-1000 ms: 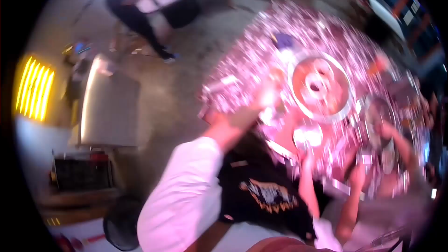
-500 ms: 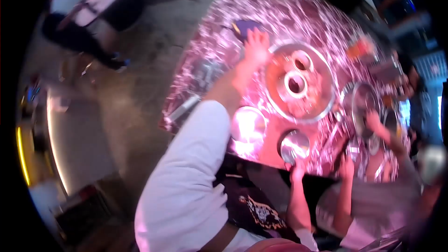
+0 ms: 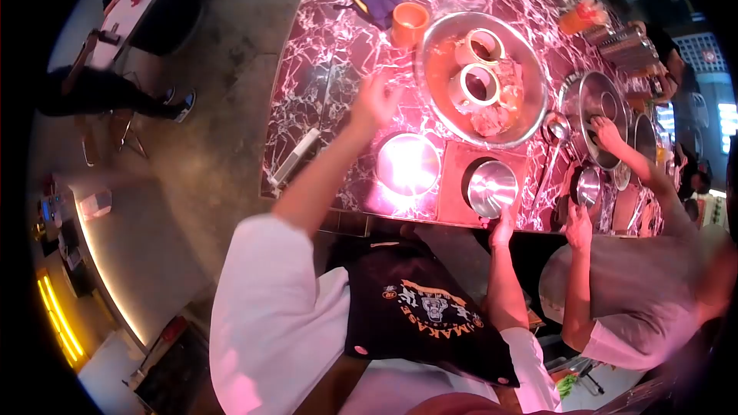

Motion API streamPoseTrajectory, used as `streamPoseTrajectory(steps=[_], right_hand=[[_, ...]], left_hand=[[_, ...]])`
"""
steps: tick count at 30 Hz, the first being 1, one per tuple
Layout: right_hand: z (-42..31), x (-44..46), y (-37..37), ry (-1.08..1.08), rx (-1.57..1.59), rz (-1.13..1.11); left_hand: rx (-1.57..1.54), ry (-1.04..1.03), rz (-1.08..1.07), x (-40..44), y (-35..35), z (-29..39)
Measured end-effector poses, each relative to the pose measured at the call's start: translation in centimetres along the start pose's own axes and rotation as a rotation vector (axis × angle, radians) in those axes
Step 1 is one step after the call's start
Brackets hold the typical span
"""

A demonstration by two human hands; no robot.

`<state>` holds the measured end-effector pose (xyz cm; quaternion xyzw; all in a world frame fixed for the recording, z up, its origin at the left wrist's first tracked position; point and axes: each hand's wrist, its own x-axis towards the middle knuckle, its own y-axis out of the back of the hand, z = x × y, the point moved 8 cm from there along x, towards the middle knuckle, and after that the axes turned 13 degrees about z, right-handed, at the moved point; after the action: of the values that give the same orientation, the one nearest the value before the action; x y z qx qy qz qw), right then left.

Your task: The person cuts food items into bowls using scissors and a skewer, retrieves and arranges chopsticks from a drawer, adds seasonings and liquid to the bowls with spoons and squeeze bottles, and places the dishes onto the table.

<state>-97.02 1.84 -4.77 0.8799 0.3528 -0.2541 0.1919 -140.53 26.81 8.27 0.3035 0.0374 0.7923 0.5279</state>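
Observation:
My left hand [image 3: 377, 101] is over the marbled table, left of a large metal bowl [image 3: 427, 100]. Its blurred fingers look apart, with nothing seen in them. An orange cup [image 3: 410, 27] stands beyond it, beside a dark blue cloth item [image 3: 378, 4]. Two ring-shaped pieces [image 3: 475, 86] and pinkish chunks [image 3: 492, 119] sit in reddish liquid in the large bowl. My right hand [image 3: 503, 229] grips the near rim of a small metal bowl [image 3: 493, 190] on a reddish board [image 3: 453, 204]. A shiny round metal dish [image 3: 409, 164] lies left of the board.
A co-worker's hand [image 3: 607, 132] reaches into another metal bowl [image 3: 573, 100] at the right; their other hand [image 3: 578, 227] holds a small metal bowl [image 3: 588, 187]. A ladle [image 3: 555, 131] lies between us. A light-coloured bar [image 3: 296, 155] lies near the left table edge.
My left hand has come back from over the orange cup, which now shows beside the large bowl. My right hand stays at the small bowl. The view has shifted.

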Motion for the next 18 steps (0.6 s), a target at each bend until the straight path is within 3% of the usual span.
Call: streamPoseTrajectory(steps=[1, 2, 3, 5, 6, 8, 13, 15, 18], right_hand=[[-0.1, 0.3, 0.4, 0.002, -0.009, -0.004], [0.1, 0.5, 0.7, 0.002, -0.020, -0.014], [0.4, 0.7, 0.7, 0.004, -0.027, -0.028], [0.7, 1.0, 0.9, 0.005, -0.023, -0.049], [1.0, 1.2, 1.0, 0.001, -0.019, -0.064], [1.3, 1.4, 1.0, 0.021, -0.038, -0.094], [0.7, 1.1, 0.1, 0.022, -0.024, -0.176], [0.6, 1.1, -0.3, 0.018, -0.006, -0.200], [1.0, 1.6, 0.1, 0.024, -0.030, -0.244]], left_hand=[[0.325, 0.166, -0.222, -3.9, 0.4, -0.9], [0.180, 0.334, -0.151, -8.1, 2.4, -0.2], [0.276, 0.221, -0.066, -12.5, 3.2, -1.4], [0.093, 0.697, -0.208, -20.5, 2.4, -5.3], [0.095, 0.686, -0.228, -21.0, 2.2, -4.9], [-0.175, 1.056, -0.020, -22.5, 2.2, -5.6], [-0.352, 0.965, 0.283, -15.2, 4.5, -9.7], [-0.379, 0.998, 0.340, -12.5, 4.0, -12.4], [-0.420, 1.073, 0.322, -9.6, 1.9, -11.3]])
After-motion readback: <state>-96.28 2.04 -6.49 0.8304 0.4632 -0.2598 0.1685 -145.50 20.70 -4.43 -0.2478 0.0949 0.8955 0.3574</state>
